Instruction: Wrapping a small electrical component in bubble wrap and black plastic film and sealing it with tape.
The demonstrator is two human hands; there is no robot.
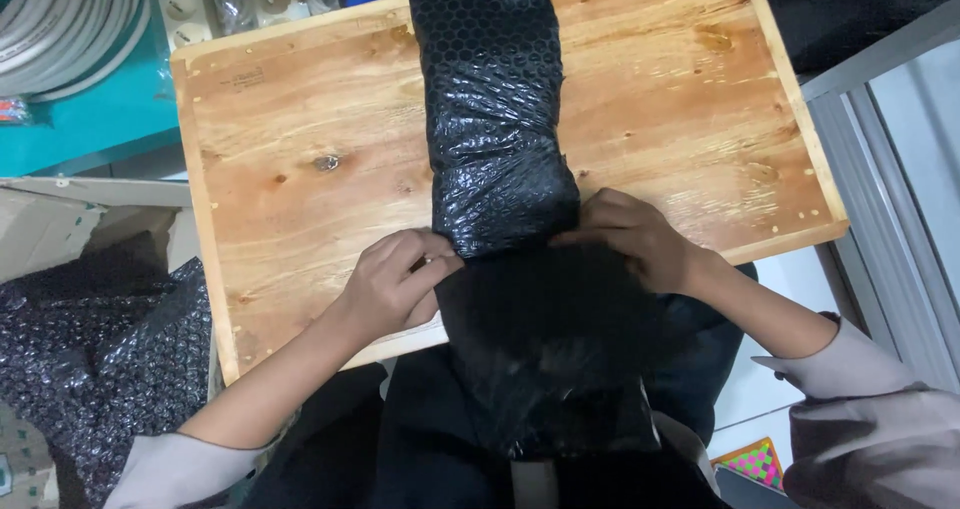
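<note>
Black bubble wrap (495, 119) laid lengthwise across wooden board (300, 159), bundle at near end already rolled tight; loose tail hung over board edge toward lap, not yet wrapped. Left hand (395, 281) closed, wrap edge pinched. Right hand (630, 237) curled, bundle side gripped. More bubble wrap heaped in cardboard box (40, 224) at left.

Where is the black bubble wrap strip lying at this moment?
In the head view, the black bubble wrap strip runs down the middle of the wooden board, with the left hand and right hand pinching its near end at the board's front edge.
</note>
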